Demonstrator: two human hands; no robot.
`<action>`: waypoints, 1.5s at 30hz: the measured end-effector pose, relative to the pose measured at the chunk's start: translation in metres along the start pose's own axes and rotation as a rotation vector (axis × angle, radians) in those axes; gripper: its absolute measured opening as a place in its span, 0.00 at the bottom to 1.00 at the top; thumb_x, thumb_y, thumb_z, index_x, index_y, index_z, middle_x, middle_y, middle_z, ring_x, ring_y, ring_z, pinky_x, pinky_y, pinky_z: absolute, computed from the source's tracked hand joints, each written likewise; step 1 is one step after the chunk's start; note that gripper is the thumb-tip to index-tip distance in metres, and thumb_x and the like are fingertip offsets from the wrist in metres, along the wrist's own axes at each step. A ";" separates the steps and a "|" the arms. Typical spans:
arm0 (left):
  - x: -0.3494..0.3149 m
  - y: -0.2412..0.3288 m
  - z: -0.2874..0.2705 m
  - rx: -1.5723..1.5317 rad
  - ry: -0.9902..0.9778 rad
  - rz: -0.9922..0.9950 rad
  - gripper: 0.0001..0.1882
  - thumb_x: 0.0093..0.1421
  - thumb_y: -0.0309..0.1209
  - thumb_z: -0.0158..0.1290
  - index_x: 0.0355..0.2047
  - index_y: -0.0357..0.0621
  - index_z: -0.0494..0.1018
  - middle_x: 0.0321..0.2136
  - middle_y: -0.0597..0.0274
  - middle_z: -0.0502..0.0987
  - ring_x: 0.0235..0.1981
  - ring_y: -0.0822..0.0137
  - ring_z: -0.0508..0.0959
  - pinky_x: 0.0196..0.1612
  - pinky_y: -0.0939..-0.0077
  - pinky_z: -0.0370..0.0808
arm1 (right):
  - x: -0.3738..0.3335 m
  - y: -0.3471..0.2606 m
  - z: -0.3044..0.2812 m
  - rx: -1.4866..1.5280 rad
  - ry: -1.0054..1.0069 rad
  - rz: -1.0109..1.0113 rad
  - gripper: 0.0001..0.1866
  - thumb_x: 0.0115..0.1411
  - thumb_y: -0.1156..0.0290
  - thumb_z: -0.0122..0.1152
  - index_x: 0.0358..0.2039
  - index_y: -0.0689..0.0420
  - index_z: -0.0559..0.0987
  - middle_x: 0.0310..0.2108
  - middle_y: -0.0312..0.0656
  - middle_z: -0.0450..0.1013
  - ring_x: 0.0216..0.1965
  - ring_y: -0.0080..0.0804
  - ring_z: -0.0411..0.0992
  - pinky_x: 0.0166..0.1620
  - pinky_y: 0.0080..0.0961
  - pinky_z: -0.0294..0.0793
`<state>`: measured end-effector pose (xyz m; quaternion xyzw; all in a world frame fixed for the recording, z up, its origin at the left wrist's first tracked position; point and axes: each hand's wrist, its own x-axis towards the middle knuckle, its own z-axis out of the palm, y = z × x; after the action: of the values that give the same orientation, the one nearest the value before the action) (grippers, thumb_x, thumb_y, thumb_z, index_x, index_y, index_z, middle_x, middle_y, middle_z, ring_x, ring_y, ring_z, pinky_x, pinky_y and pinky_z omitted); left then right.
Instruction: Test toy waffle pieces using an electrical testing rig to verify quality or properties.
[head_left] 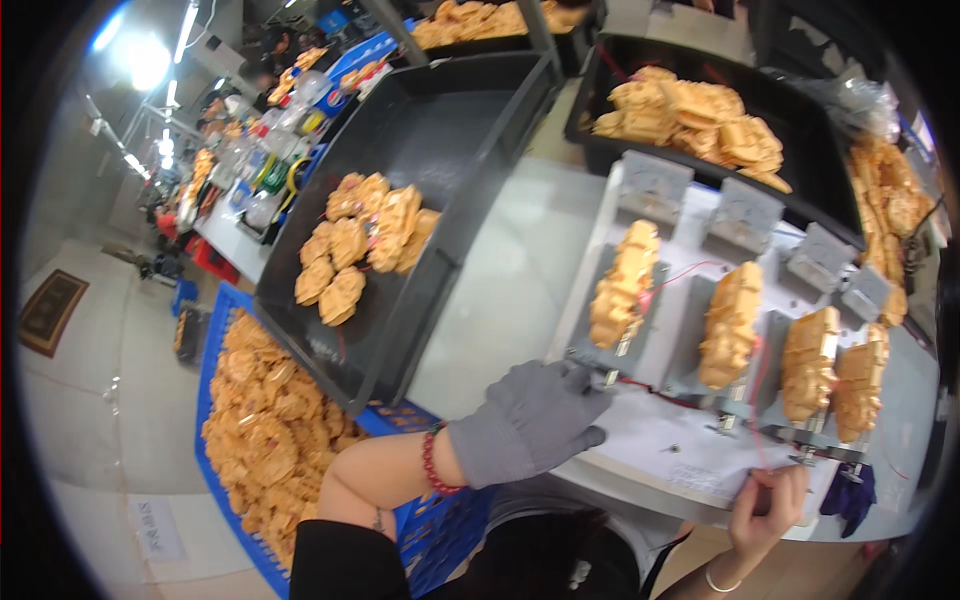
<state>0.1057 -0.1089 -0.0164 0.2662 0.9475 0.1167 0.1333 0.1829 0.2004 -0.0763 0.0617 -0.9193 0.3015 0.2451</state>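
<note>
My left hand [530, 420], in a grey glove, is at the near end of the leftmost fixture, beside its small metal clamp [609, 378]. Its thumb stands apart from the fingers, and nothing shows between them. My bare right hand [768, 510] is closed at the near table edge, pinching a thin red wire [757, 420] that runs up among the fixtures. Yellow-orange moulded plastic parts sit in the row of fixtures: one at the left [625, 285], one in the middle [731, 325] and two close together at the right [810, 362]. Grey metal blocks [744, 215] stand behind them.
A black tray [480, 190] with several moulded parts [365, 235] lies to the left. Another black tray [590, 125] with a heap stands behind the fixtures. A full blue crate [212, 370] is below left. A dark purple cloth-like item [850, 500] hangs at the right table edge.
</note>
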 end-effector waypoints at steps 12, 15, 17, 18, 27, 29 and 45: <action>-0.003 -0.002 -0.005 -0.028 0.080 0.072 0.16 0.55 0.46 0.58 0.33 0.47 0.76 0.30 0.52 0.76 0.33 0.50 0.79 0.33 0.55 0.75 | 0.008 -0.011 -0.001 0.057 0.010 0.022 0.05 0.44 0.81 0.63 0.23 0.58 0.76 0.21 0.42 0.68 0.26 0.42 0.65 0.31 0.35 0.65; -0.004 -0.002 -0.003 -0.024 0.119 0.059 0.16 0.54 0.47 0.60 0.30 0.47 0.77 0.23 0.54 0.77 0.30 0.52 0.78 0.33 0.56 0.74 | 0.005 -0.009 0.000 0.066 0.010 0.029 0.05 0.45 0.81 0.63 0.23 0.58 0.76 0.22 0.41 0.68 0.26 0.42 0.66 0.32 0.34 0.66; -0.004 -0.003 -0.003 -0.007 0.103 0.045 0.17 0.54 0.47 0.61 0.30 0.47 0.77 0.24 0.55 0.77 0.30 0.53 0.79 0.34 0.58 0.75 | 0.002 -0.006 -0.001 0.054 0.026 0.011 0.06 0.45 0.79 0.64 0.25 0.57 0.77 0.21 0.40 0.67 0.26 0.42 0.66 0.34 0.34 0.66; -0.003 -0.004 -0.002 -0.006 0.110 0.042 0.17 0.54 0.47 0.61 0.31 0.47 0.77 0.25 0.55 0.78 0.30 0.53 0.79 0.35 0.59 0.76 | 0.001 -0.005 -0.006 0.039 0.033 0.011 0.06 0.45 0.79 0.64 0.25 0.57 0.77 0.21 0.40 0.67 0.26 0.42 0.66 0.34 0.34 0.66; -0.002 -0.001 -0.005 -0.007 0.089 0.034 0.17 0.54 0.46 0.61 0.32 0.47 0.77 0.27 0.56 0.79 0.32 0.54 0.79 0.35 0.59 0.76 | -0.027 0.044 -0.021 -0.194 0.383 0.239 0.04 0.48 0.77 0.63 0.26 0.58 0.77 0.26 0.41 0.69 0.32 0.40 0.66 0.39 0.35 0.65; -0.002 -0.001 -0.004 -0.020 0.092 0.040 0.16 0.53 0.46 0.61 0.31 0.47 0.77 0.27 0.57 0.79 0.32 0.54 0.79 0.35 0.59 0.75 | -0.027 0.045 -0.019 -0.208 0.408 0.225 0.04 0.48 0.78 0.63 0.24 0.59 0.76 0.24 0.41 0.67 0.30 0.39 0.65 0.36 0.32 0.65; 0.000 0.001 -0.005 -0.041 0.084 0.021 0.15 0.52 0.42 0.63 0.30 0.44 0.76 0.26 0.58 0.79 0.32 0.54 0.78 0.35 0.60 0.75 | -0.032 0.057 -0.018 -0.096 0.484 0.215 0.05 0.47 0.79 0.60 0.20 0.59 0.73 0.19 0.38 0.64 0.23 0.32 0.60 0.26 0.27 0.58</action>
<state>0.1049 -0.1088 -0.0109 0.2681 0.9469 0.1485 0.0974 0.2037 0.2563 -0.1096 -0.1217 -0.8485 0.2878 0.4271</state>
